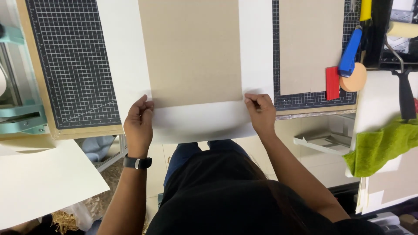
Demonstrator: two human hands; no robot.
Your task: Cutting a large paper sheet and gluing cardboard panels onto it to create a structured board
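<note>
A large grey-brown cardboard board lies on a wide white paper sheet that hangs over the table's near edge. My left hand pinches the board's near left corner together with the white sheet. At the near right corner, my right hand grips the board and sheet the same way. A black watch sits on my left wrist.
A black gridded cutting mat lies on the left, another on the right under a second cardboard piece. A blue-handled tool, red scraper, round sponge, green cloth and paint roller sit at right.
</note>
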